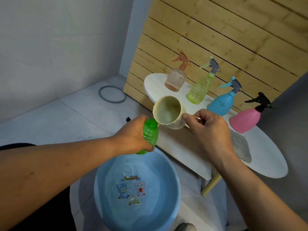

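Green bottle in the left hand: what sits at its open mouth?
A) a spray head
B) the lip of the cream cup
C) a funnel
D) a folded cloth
B: the right hand tilts the cream cup so its lip meets the open neck of the green bottle, which the left hand grips above the blue basin.

1. White oval table (266,155): four spray bottles in a row, peach (175,79), yellow-green (198,90), blue (220,102), pink (245,120); grey cloth (240,147).
2. Floor (75,117): grey ring (100,94).
3. Blue basin (158,164) on, possibly, a white stool (75,197).
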`<state>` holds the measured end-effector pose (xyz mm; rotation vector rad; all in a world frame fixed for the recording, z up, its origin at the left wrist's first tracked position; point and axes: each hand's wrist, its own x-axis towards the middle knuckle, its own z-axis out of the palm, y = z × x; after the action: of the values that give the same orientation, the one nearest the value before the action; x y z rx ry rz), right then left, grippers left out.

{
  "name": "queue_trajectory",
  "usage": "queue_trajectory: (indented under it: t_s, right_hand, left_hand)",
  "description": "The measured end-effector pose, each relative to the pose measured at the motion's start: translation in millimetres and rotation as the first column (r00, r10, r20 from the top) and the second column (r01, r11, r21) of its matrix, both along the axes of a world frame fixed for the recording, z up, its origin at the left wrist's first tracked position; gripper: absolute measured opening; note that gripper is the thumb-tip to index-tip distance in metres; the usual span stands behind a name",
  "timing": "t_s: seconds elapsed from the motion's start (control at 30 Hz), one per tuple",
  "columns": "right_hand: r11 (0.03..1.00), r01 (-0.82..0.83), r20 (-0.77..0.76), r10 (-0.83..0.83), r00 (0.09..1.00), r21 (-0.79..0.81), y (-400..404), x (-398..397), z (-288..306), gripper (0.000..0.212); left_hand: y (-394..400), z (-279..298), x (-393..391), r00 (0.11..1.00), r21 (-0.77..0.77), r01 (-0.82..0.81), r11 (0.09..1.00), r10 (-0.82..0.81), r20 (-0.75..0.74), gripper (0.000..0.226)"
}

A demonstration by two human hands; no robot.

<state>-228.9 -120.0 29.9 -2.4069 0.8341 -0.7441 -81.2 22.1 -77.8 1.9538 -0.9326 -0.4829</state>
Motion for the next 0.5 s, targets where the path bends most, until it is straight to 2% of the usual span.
queue_trajectory:
  t_s: [0.5]
  right_hand:
    - [0.985,-0.006,-0.026,0.001,1.0,-0.172,4.8,0.3,1.8,0.038]
  left_hand:
    - [-0.1,-0.6,-0.2,1.0,-0.015,0.005,1.0,-0.005,-0.003,0.088]
